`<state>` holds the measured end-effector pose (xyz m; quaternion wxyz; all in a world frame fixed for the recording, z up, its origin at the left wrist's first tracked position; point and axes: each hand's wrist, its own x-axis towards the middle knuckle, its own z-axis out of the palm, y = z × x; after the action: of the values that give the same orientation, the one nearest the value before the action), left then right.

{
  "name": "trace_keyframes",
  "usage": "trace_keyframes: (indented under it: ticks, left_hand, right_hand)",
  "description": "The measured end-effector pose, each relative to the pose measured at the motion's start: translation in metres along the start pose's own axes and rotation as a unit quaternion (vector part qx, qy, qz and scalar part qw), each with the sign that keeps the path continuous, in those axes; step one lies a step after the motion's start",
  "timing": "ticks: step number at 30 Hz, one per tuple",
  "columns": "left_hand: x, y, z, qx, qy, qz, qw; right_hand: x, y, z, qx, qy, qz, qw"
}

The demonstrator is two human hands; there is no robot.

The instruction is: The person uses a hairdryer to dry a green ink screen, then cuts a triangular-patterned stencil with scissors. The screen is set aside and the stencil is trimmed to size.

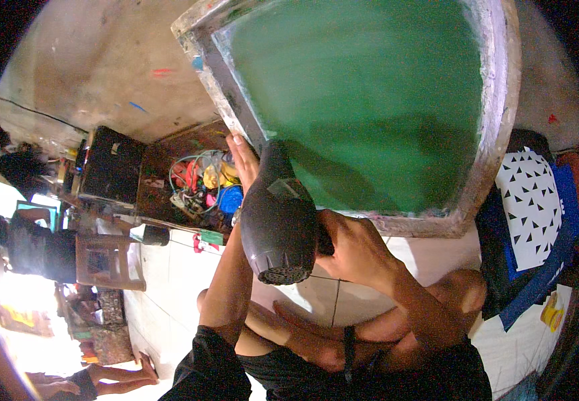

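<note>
A black hair dryer (277, 220) is in my right hand (363, 250), whose fingers close round its handle. Its nozzle points away from me, toward a silkscreen frame (503, 100) with worn, paint-stained edges and green mesh (363, 87). The frame stands tilted in front of me, and the dryer's shadow falls across the mesh. My left hand (244, 160) grips the frame's left side near the lower corner; the dryer hides part of that hand.
Left of the frame, an open wooden box (159, 174) holds cables and colourful items beside a black case (112, 164). A plastic stool (109, 260) stands farther left, near other people. At right lie dark cloths and a white triangle-patterned piece (530, 207).
</note>
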<state>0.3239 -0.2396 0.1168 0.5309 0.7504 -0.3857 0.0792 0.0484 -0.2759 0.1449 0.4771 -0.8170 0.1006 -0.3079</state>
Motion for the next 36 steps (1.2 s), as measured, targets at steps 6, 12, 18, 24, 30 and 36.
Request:
trace_keyframes:
  ticks: [6,12,18,24,30,36]
  left_hand:
    - [-0.002,0.002,0.006,-0.013,0.004,0.002,1.000]
    - [0.002,-0.002,0.023,-0.018,0.085,0.035,0.996]
    - [0.008,-0.010,0.026,0.049,0.133,0.010,0.990]
    - [0.004,-0.007,0.026,0.043,0.123,-0.004,0.991]
    - [0.005,-0.020,0.021,-0.010,0.099,-0.020,0.995]
    - [0.009,-0.027,0.016,0.014,0.087,-0.020,0.996]
  right_hand:
    - [0.003,0.000,0.000,-0.018,0.007,-0.012,1.000]
    - [-0.017,-0.001,0.002,-0.093,-0.039,0.039,0.994]
    - [-0.070,-0.011,-0.002,-0.053,-0.032,0.138,0.989]
    - [-0.115,0.002,0.020,-0.017,0.018,0.178,0.984]
    - [-0.124,0.021,0.033,-0.028,-0.040,0.162,0.986]
    - [-0.114,0.021,0.025,-0.006,-0.009,0.149,0.989]
